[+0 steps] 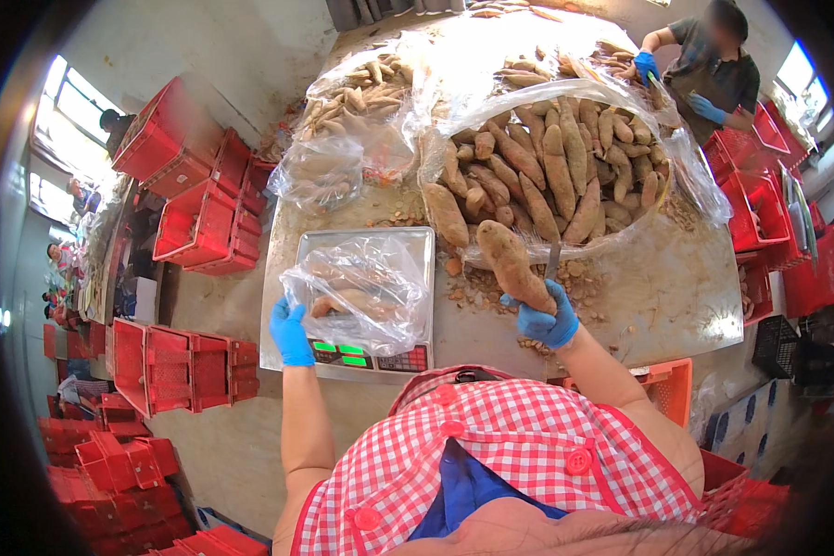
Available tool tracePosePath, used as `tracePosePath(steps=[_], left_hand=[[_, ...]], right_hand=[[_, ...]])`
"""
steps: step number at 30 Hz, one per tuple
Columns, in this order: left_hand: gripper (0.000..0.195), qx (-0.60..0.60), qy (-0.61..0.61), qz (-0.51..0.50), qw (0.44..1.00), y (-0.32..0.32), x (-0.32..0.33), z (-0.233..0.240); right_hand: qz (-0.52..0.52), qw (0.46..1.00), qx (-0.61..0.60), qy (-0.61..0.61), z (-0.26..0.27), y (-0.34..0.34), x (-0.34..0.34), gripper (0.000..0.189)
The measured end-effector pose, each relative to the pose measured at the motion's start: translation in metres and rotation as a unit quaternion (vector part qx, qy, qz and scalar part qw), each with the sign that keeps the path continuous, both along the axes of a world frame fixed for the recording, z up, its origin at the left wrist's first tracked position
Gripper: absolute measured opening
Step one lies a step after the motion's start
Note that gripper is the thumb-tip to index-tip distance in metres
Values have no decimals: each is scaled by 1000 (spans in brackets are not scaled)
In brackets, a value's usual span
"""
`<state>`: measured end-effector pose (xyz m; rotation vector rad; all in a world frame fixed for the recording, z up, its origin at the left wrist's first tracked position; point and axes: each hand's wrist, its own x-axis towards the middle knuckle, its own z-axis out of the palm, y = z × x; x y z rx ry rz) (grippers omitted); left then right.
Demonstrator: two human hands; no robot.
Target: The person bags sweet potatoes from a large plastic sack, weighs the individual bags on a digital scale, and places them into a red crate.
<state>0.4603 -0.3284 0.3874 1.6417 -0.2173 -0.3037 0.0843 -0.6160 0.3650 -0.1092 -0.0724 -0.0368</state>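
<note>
My left hand [290,335], in a blue glove, grips the left edge of a clear plastic bag [396,292]. The bag lies on the metal pan of a digital scale [427,267], and sweet potatoes [354,304] show through it. In my blue-gloved right hand [550,320] is a large sweet potato [511,260], pointing away from me. A knife [554,260] sticks up from the same hand, its handle hidden by the fingers. Just beyond is a big plastic-lined container [615,240] heaped with sweet potatoes [556,163].
Cut pieces [486,295] litter the metal table [667,299]. A filled clear bag [320,170] and another sweet potato heap [354,97] lie at the far left. Across the table, a gloved co-worker [712,69] handles produce. Red crates [181,365] are stacked on the left.
</note>
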Motion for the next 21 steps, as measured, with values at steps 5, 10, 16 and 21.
tracePosePath(steps=[5, 10, 16, 21], left_hand=[[23, -22, -168, 53, 984, -10, -14, 59], [26, 60, -354, 129, 924, -20, -58, 110], [61, -82, -98, -313, 941, -73, -159, 121], [52, -218, 195, -327, 899, -118, -196, 80]], right_hand=[[41, 997, 17, -61, 3, 12, -9, 72], [81, 995, 38, -45, 0, 15, -13, 73], [95, 995, -41, 2, 11, 26, -4, 73], [34, 943, -320, 82, 37, 53, 30, 59]])
